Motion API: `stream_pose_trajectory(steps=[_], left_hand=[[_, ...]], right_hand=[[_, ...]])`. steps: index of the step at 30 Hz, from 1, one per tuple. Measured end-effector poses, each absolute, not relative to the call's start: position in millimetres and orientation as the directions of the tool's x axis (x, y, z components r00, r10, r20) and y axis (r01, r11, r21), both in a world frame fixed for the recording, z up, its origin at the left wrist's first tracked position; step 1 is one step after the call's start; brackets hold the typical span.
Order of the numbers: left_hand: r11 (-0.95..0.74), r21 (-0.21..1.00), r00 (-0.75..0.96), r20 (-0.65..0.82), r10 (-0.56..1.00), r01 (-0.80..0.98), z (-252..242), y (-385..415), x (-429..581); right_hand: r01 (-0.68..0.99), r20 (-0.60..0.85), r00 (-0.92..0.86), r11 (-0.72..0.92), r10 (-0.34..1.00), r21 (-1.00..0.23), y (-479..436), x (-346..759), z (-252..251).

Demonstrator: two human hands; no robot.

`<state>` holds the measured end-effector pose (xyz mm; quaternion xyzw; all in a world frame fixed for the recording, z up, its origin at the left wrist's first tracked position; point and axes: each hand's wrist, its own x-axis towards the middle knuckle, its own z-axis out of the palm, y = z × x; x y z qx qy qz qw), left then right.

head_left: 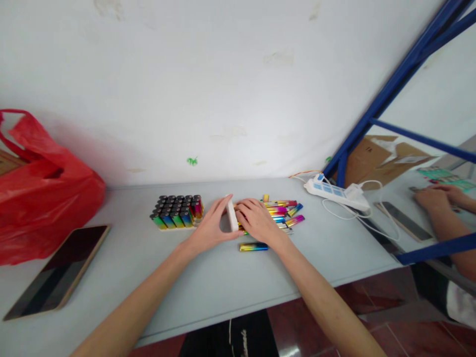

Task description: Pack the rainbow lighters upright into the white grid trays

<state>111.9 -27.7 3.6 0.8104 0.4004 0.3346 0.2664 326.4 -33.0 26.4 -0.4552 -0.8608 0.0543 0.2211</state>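
Between the thumb and fingers of my left hand [211, 225] a small white tray [232, 216] is held up on its edge. My right hand [258, 220] is close beside it, fingers curled over a loose pile of shiny, rainbow-coloured lighters [278, 210]; what its fingertips grip is hidden. One yellow-and-blue lighter [253, 247] lies apart, nearer the front, just below my right hand. Left of my hands, several black-topped lighters [176, 210] stand upright in tight rows on a pale base.
A red plastic bag [52, 193] and a tablet-like device [57, 270] are at the left. A white power strip [336, 193] with cables lies at the right by a blue metal frame [344, 153]. Beyond it, another person's hands [442, 196] rest near a phone [404, 221].
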Motion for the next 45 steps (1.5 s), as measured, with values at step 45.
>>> stream_pose_trajectory(steps=[45], left_hand=[[-0.585,0.583,0.536,0.280,0.796,0.564,17.0,-28.4,88.0]], right_hand=[[0.850,0.271,-0.426,0.485,0.863,-0.207,-37.5,331.6,22.3]])
